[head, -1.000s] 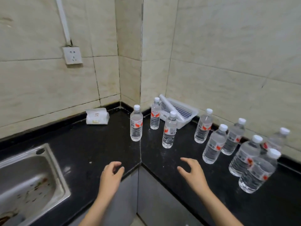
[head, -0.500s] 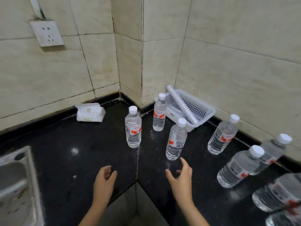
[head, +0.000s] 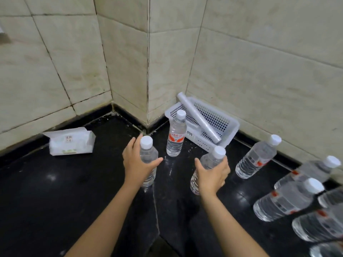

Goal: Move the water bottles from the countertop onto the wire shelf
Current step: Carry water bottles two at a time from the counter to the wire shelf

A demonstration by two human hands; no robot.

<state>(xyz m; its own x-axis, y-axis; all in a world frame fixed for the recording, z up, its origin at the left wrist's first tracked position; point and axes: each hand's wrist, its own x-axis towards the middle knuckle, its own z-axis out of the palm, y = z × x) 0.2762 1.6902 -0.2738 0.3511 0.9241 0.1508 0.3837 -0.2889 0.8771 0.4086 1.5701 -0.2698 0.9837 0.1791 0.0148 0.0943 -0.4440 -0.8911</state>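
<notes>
Several clear water bottles with white caps and red-white labels stand on the black countertop (head: 55, 191). My left hand (head: 136, 164) wraps around one bottle (head: 148, 154) near the counter's corner seam. My right hand (head: 211, 175) grips a second bottle (head: 209, 162) just to the right. A third bottle (head: 176, 136) stands free behind them, in front of the basket. More bottles line the right side: one (head: 257, 157) near the wall and another (head: 285, 199) closer in. No wire shelf is in view.
A white perforated plastic basket (head: 230, 127) holding a roll of film (head: 198, 117) sits in the tiled corner. A pack of tissues (head: 70, 143) lies by the left wall. The counter's inner corner edge drops off between my forearms.
Both hands moved forward from the counter's front edge and closed around the two nearest bottles. The view moved closer to the corner; the sink and wall socket left the frame.
</notes>
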